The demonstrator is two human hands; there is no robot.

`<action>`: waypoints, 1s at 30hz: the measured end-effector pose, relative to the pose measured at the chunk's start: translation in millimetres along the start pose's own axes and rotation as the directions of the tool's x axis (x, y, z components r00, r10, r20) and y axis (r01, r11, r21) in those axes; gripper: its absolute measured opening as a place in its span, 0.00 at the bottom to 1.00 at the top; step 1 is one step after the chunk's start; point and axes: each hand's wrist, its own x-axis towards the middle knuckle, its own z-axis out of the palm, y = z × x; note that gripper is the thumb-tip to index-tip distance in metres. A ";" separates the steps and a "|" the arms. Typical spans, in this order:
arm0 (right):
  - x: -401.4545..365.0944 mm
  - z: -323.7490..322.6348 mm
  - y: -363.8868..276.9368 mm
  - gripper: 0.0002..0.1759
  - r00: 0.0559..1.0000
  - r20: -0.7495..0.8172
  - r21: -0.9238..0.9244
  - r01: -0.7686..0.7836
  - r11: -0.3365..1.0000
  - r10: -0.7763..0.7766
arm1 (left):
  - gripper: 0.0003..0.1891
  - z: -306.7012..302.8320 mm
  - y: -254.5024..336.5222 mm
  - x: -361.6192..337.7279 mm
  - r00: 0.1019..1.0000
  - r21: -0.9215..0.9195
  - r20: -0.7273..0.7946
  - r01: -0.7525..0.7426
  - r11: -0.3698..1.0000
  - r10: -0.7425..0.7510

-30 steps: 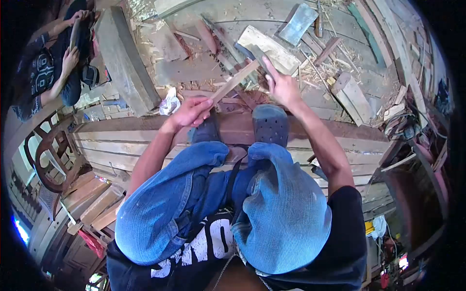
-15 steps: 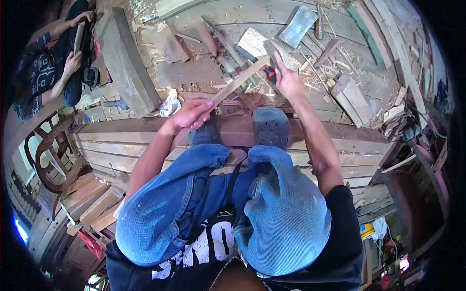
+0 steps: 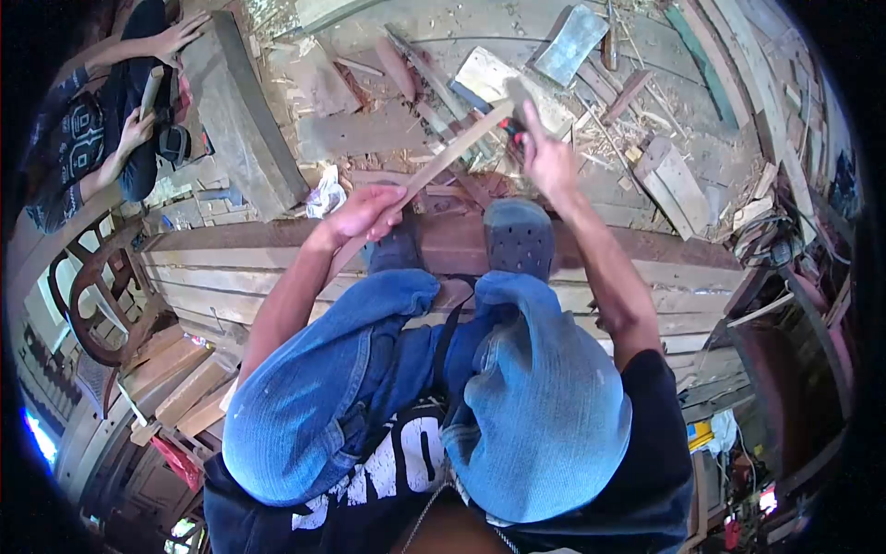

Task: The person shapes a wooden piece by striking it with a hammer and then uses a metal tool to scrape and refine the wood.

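While the narrow wooden strip (image 3: 452, 157) slants through the air in front of the clogs (image 3: 518, 240), the left hand (image 3: 369, 210) has its grip closed around the lower part and the right hand (image 3: 551, 166) is curled about a blurred grey tool (image 3: 522, 96) by the upper end; I cannot tell what tool it is. Working it well, I'd judge, calls for a firm left grip kept well back from the tool, a light, steady right hand, and no wobble at the unsupported end. Beyond lies the plank floor (image 3: 425, 23), strewn with shavings and offcuts, a pale wood block (image 3: 482, 76) behind the strip and a flat grey slab (image 3: 571, 46) farther off. A thick beam (image 3: 242, 115) lies to the left, and past it a co-worker's hand (image 3: 138, 134) holds a wooden piece; a curved wooden frame (image 3: 69, 286) stands nearer.
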 end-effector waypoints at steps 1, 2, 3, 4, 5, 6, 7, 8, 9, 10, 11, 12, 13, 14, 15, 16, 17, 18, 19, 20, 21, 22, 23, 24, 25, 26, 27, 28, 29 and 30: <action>-4.1 8.8 -2.1 0.35 0.984 -0.105 0.065 0.151 0.986 -0.143 | 0.19 -2.5 2.4 2.6 1.000 -0.006 -0.014 0.009 1.000 -0.009; -14.1 16.7 -0.7 0.34 0.944 -0.197 0.118 0.292 0.949 -0.266 | 0.19 -0.8 -1.4 1.8 0.999 -0.023 -0.021 0.036 0.999 -0.037; -10.0 -0.2 -0.6 0.34 0.982 0.048 0.081 0.180 0.980 -0.184 | 0.19 -0.6 -3.3 1.5 1.000 -0.042 -0.003 0.015 0.999 -0.015; -1.3 -2.2 3.9 0.34 0.988 -0.052 0.024 0.145 0.989 -0.144 | 0.19 0.1 0.0 3.2 1.000 -0.041 0.000 0.012 0.999 -0.012; 9.4 -2.1 5.0 0.34 0.993 -0.062 0.006 0.100 0.995 -0.099 | 0.20 -0.1 3.9 4.6 1.000 -0.039 0.009 -0.001 0.999 0.002; 8.0 -1.3 3.6 0.35 0.997 -0.058 -0.005 0.046 0.999 -0.046 | 0.20 2.0 1.6 1.1 1.000 -0.043 0.020 0.002 0.999 -0.001; -5.8 -7.6 -9.7 0.35 0.996 0.007 0.064 0.086 0.994 -0.087 | 0.20 1.1 0.6 2.6 1.000 0.000 0.004 0.011 1.000 -0.011; -13.0 -14.9 -23.7 0.36 0.988 0.059 0.132 0.133 0.982 -0.141 | 0.20 -3.8 4.9 6.8 1.000 0.007 -0.002 -0.005 1.000 0.005; -14.1 6.7 -13.4 0.36 0.931 -0.212 0.114 0.325 0.939 -0.297 | 0.20 -3.3 1.5 5.3 1.000 0.016 -0.009 -0.013 1.000 0.014; -7.8 4.8 -5.3 0.35 0.968 -0.058 0.089 0.247 0.965 -0.243 | 0.20 1.9 -2.8 2.0 1.000 0.020 -0.010 -0.017 1.000 0.017; 3.7 -0.2 3.9 0.35 0.979 -0.099 0.015 0.182 0.983 -0.180 | 0.21 3.8 -1.3 1.0 0.999 0.020 -0.034 0.013 1.000 -0.012; 11.3 -3.8 7.6 0.36 0.983 -0.138 -0.051 0.115 0.992 -0.121 | 0.21 2.5 1.8 4.0 0.999 0.021 -0.039 0.004 1.000 -0.003; 2.7 -6.0 -4.0 0.35 0.997 -0.040 0.086 0.075 0.994 -0.071 | 0.21 4.0 -2.0 1.7 1.000 0.009 -0.018 -0.003 1.000 0.003; -2.3 -10.0 -15.3 0.34 0.998 0.049 0.211 0.027 0.977 -0.038 | 0.22 3.0 -1.2 3.0 1.000 0.003 0.002 -0.026 1.000 0.026; -13.1 -5.1 -17.1 0.34 0.983 -0.013 0.171 0.180 0.969 -0.180 | 0.22 2.0 -2.7 3.4 0.999 0.004 0.003 -0.034 0.999 0.034; -16.5 -3.8 -13.4 0.34 0.985 -0.001 0.171 0.172 0.970 -0.174 | 0.22 4.2 -8.9 0.0 1.000 -0.003 0.008 -0.024 1.000 0.024; -14.0 -5.6 -7.7 0.34 0.996 0.022 0.134 0.082 0.988 -0.086 | 0.22 6.0 -12.2 -1.5 1.000 -0.022 0.013 -0.027 0.999 0.027; 1.6 -9.8 -2.8 0.35 1.000 0.019 0.094 0.004 0.996 -0.006 | 0.22 3.4 -4.9 2.6 0.999 -0.027 0.013 -0.051 0.998 0.051; 8.2 -9.7 -0.6 0.35 0.998 -0.052 0.053 0.022 0.998 -0.020 | 0.22 2.8 -2.3 3.2 0.998 -0.025 0.008 -0.055 0.998 0.056; -4.3 -2.8 -1.8 0.35 0.999 -0.041 0.059 0.017 0.998 -0.015 | 0.22 5.2 -5.0 0.3 0.999 -0.013 0.003 -0.042 0.999 0.042; -12.5 -3.7 -8.8 0.34 0.996 -0.014 0.103 0.085 0.991 -0.084 | 0.22 3.7 -1.4 2.4 0.999 0.005 -0.004 -0.046 0.999 0.046; -13.8 -4.7 -13.9 0.34 0.988 0.008 0.148 0.154 0.977 -0.157 | 0.22 -1.1 1.4 5.5 0.999 0.010 -0.009 -0.053 0.999 0.053; -11.7 2.1 -5.1 0.35 0.985 0.031 0.093 0.165 0.982 -0.168 | 0.23 -0.6 -5.0 4.6 0.999 0.003 -0.003 -0.048 0.999 0.048; -11.2 3.2 -0.8 0.35 0.986 0.041 0.091 0.157 0.983 -0.161 | 0.23 2.7 -6.8 4.2 0.999 -0.003 0.007 -0.050 0.999 0.050; 1.0 2.2 2.7 0.36 0.994 -0.002 0.071 0.113 0.991 -0.113 | 0.24 3.0 -4.6 3.2 0.999 0.019 0.004 -0.049 0.999 0.049; 4.0 4.3 4.2 0.36 0.997 -0.034 0.061 0.066 0.996 -0.064 | 0.24 4.4 -4.6 1.5 0.999 0.020 0.003 -0.050 0.999 0.050; -7.0 -1.9 -8.3 0.36 0.994 -0.048 0.199 0.102 0.975 -0.094 | 0.24 7.4 -4.1 -2.1 0.999 0.045 -0.009 -0.036 0.998 0.037; -13.0 4.1 -9.7 0.36 0.973 -0.117 0.170 0.215 0.962 -0.197 | 0.25 6.2 0.5 -0.4 0.999 0.074 -0.024 -0.040 0.996 0.042; -8.7 -2.5 -9.2 0.35 0.971 -0.095 0.126 0.232 0.964 -0.221 | 0.25 4.2 -2.9 1.1 0.999 0.082 -0.023 -0.041 0.996 0.043; -12.8 -7.6 -5.7 0.35 0.970 -0.055 0.083 0.239 0.967 -0.235 | 0.25 7.6 -7.8 -2.1 0.999 0.073 -0.016 -0.028 0.997 0.029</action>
